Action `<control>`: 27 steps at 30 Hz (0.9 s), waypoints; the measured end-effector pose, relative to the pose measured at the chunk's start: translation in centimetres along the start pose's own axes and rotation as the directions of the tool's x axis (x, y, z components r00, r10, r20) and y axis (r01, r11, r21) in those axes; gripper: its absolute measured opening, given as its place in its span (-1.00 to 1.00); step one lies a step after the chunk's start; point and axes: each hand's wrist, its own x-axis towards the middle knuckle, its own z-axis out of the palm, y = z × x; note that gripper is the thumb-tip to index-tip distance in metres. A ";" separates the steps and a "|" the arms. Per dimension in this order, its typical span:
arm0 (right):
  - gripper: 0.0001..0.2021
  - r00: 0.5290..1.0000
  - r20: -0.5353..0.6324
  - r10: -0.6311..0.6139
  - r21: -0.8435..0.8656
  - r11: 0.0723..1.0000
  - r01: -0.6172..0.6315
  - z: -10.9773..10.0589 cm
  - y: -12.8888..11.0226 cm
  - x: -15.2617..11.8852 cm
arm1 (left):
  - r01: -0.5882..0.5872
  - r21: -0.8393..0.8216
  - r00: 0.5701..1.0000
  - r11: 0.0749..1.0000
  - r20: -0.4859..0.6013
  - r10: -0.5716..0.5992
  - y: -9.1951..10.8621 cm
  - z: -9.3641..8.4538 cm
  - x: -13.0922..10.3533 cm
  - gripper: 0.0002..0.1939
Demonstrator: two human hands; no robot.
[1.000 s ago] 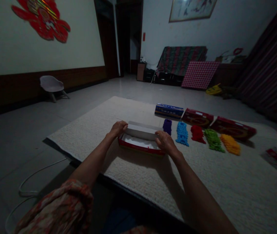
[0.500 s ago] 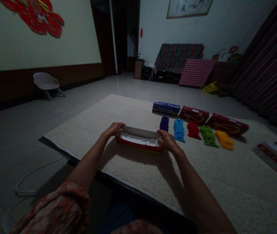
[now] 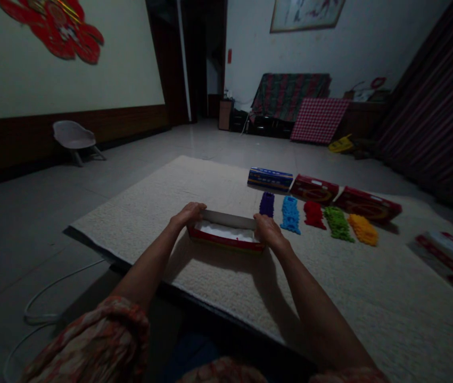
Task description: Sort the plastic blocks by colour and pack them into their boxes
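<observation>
A long red box [image 3: 226, 244] with an upright grey inner flap and white contents lies on the cream cloth near its front edge. My left hand [image 3: 188, 214] grips the box's left end. At the right end, my right hand [image 3: 268, 230] has its fingers closed on the rim. Beyond and to the right lie textured pieces in a row: purple [image 3: 266, 204], light blue [image 3: 290, 215], red [image 3: 314, 214], green [image 3: 338, 223] and orange [image 3: 363, 230].
Behind the row stand a blue box [image 3: 270, 180] and two dark red boxes [image 3: 314, 189], [image 3: 368, 205]. Another red and white box [image 3: 452, 258] is at the far right. A small chair [image 3: 75, 138] and a white cable [image 3: 62, 277] are on the floor at left.
Both hands have shifted slightly on the box ends, the right one now covering more of its end. The view has moved a little.
</observation>
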 end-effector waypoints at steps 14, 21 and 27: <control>-0.48 0.994 -0.108 0.022 0.171 0.985 -0.003 0.6 1.1 -0.1 | 0.146 -0.065 0.984 0.987 -0.096 -0.151 0.1 0.1 -0.2 -0.47; -0.49 0.982 -0.183 0.035 0.243 0.970 0.010 1.2 1.1 2.3 | 0.207 -0.120 0.967 0.971 -0.126 -0.222 -0.7 0.2 2.2 -0.48; -0.49 0.977 -0.211 0.037 0.293 0.956 0.027 1.6 1.0 5.6 | 0.208 -0.218 0.963 0.953 -0.122 -0.238 -2.5 -0.8 4.7 -0.49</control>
